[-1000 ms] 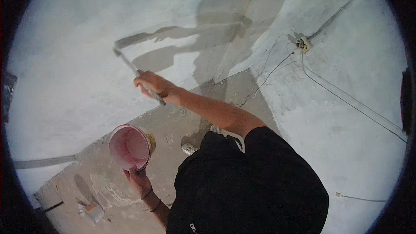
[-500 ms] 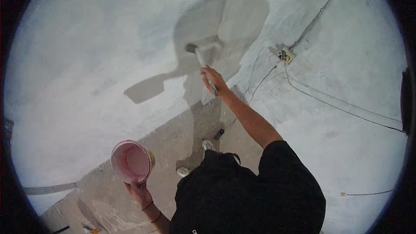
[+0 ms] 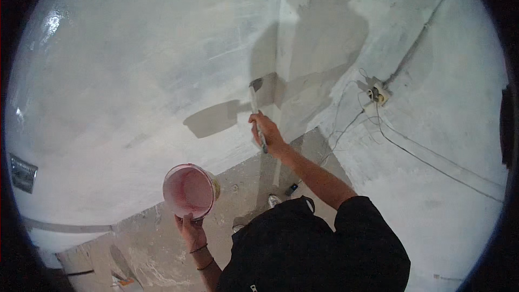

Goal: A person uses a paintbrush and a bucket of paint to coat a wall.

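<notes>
My right hand (image 3: 268, 134) grips the pale handle of a paintbrush (image 3: 253, 99), fingers wrapped round it. The brush's dark bristles point up toward the white wall (image 3: 135, 65), close to the corner; whether they touch it I cannot tell. Lower and to the left, my left hand (image 3: 191, 233) holds up a small round bucket (image 3: 189, 190), its thumb at the rim. The bucket is tilted so that its pink-stained inside shows; how much liquid is in it is unclear.
An open electrical box (image 3: 378, 95) with loose wires sits on the right wall. On the grey floor (image 3: 157, 243) lie a small black object (image 3: 292, 188) near my feet and an orange-and-white item (image 3: 125, 280) at lower left. My shadow falls across the corner.
The whole view has shifted, so the wall, box and brush appear lower and further right. The bucket has come up a little and to the right. Both grips are unchanged.
</notes>
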Tool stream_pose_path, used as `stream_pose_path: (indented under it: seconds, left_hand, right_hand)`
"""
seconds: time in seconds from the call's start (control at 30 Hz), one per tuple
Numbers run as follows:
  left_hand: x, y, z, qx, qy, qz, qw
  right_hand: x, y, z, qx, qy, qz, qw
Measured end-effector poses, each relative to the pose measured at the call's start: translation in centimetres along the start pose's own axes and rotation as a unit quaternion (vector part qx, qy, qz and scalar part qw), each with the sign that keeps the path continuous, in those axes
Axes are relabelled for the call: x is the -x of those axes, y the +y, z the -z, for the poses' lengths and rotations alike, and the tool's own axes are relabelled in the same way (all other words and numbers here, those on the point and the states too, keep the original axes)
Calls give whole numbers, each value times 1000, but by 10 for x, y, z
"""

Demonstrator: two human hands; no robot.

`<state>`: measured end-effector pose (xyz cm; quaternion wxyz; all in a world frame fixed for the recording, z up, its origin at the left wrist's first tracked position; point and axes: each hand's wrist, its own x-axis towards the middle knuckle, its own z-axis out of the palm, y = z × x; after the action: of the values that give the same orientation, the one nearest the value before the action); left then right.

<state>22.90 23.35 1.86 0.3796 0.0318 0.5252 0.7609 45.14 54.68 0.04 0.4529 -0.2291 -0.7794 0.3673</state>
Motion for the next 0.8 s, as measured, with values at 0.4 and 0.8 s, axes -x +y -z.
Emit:
stream_pose_path:
  seconds: [0.4,0.8]
  left_hand:
    - [14,-15,-12,-54,62,2,997]
    - [11,-13,-51,-82,51,13,995]
  right_hand:
    - [-18,-53,-103,-165,-114,84,976]
    - [30,-17,68,71,-20,-39,996]
